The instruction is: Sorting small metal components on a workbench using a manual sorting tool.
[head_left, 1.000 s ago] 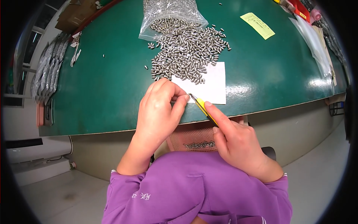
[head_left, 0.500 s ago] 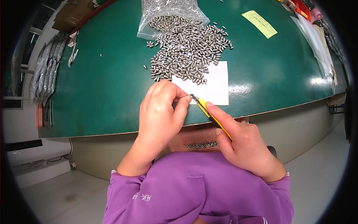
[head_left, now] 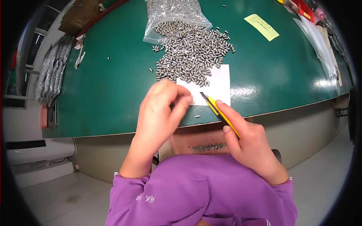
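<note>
My right hand [head_left: 250, 141] is closed round a yellow-and-black utility knife [head_left: 222, 116], its dark tip pointing up and left over the white paper [head_left: 220, 88]. My left hand [head_left: 160, 105] hovers at the paper's left edge, fingers bent. Its thumb and fingertip are blurred, so whether anything is between them cannot be told. One small silver metal piece [head_left: 197, 116] shows by the table's front edge, below the knife tip. A heap of similar bullet-shaped metal pieces [head_left: 192, 52] spreads from the mouth of a clear plastic bag [head_left: 171, 11] and partly covers the paper.
Below the table edge is a pink perforated basket [head_left: 184, 141] containing several metal pieces. A yellow slip [head_left: 262, 27] lies on the green table [head_left: 113, 94] at the far right. Filled bags [head_left: 52, 71] line the left side; clear plastic sheets [head_left: 316, 41] lie at right.
The knife tip has moved away from my left fingertips, to the right. A small metal piece now shows near the table's front edge. My left fingertips have come away from the knife.
</note>
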`<state>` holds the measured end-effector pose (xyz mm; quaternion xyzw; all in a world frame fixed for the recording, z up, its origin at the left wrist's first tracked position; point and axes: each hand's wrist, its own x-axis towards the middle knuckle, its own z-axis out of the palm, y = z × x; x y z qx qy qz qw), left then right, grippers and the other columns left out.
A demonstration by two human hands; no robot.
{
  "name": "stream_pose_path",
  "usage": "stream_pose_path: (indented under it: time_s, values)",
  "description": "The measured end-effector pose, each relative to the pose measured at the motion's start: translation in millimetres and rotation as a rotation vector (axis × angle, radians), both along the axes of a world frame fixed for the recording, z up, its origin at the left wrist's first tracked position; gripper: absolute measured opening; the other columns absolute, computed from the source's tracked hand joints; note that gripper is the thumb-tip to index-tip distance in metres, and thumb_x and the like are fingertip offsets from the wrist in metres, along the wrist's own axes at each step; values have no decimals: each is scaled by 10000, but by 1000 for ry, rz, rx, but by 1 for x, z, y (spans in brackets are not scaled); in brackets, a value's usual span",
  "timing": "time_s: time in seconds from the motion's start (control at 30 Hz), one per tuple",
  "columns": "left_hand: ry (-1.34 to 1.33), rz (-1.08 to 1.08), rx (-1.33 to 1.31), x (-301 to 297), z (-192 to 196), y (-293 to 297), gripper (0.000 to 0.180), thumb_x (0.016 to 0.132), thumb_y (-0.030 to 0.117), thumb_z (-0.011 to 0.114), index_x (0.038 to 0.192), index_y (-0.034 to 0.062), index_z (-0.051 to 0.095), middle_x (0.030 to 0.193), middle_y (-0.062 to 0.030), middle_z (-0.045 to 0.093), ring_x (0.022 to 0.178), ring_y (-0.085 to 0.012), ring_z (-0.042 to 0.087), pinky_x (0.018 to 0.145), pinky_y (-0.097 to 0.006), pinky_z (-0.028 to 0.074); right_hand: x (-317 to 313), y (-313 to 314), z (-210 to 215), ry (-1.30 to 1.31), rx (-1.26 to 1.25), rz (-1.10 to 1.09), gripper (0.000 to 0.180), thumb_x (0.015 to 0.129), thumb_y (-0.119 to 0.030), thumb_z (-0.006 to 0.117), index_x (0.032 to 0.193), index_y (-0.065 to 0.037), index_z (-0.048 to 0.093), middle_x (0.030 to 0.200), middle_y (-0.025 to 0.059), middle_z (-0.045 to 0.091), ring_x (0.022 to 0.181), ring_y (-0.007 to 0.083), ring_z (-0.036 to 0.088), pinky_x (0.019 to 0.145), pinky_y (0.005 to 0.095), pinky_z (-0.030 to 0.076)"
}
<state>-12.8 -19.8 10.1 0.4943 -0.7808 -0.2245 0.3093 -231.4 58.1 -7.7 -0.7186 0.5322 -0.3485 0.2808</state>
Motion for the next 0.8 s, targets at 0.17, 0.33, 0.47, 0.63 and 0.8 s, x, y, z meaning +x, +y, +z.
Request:
stream_pose_path:
  time_s: [0.17, 0.33, 0.47, 0.63, 0.8]
  values:
    - [-126, 94, -168, -11, -14, -19, 92, 840, 81, 741, 904, 60, 679, 872, -95, 612, 880, -306, 617, 755, -425, 509, 2, -2, -1, 25, -26, 23, 579, 899, -31, 602, 1468, -111, 524, 776, 153, 693, 632, 327, 682, 587, 431, 550]
    - [-158, 73, -113, -11, -9, -16, 92, 834, 77, 740, 896, 59, 675, 881, -96, 610, 896, -315, 613, 784, -427, 508, 2, -3, -3, 26, -40, 32, 579, 898, -27, 600, 1467, -99, 521, 766, 149, 687, 619, 321, 673, 576, 430, 542]
    - [-131, -50, -113, -4, -5, -8, 101, 825, -20, 701, 903, 17, 649, 896, -92, 628, 858, -284, 612, 759, -386, 501, 2, -2, 6, 56, 29, 35, 575, 906, -5, 579, 1471, -98, 524, 944, 177, 700, 706, 332, 698, 645, 410, 554]
    - [-112, -103, -182, 1, -8, -7, 111, 830, -64, 667, 911, 8, 645, 919, -100, 633, 870, -296, 612, 776, -382, 507, 4, -1, 8, 76, 120, 45, 569, 914, 17, 561, 1472, -95, 531, 1125, 205, 719, 784, 344, 723, 707, 390, 569]
    - [-10, 53, -59, -1, -10, -1, 103, 828, -43, 708, 894, 3, 643, 884, -84, 621, 803, -238, 617, 703, -343, 510, 6, -2, -3, 71, -69, 45, 568, 899, -35, 603, 1459, -83, 520, 757, 135, 682, 615, 305, 671, 578, 430, 545]
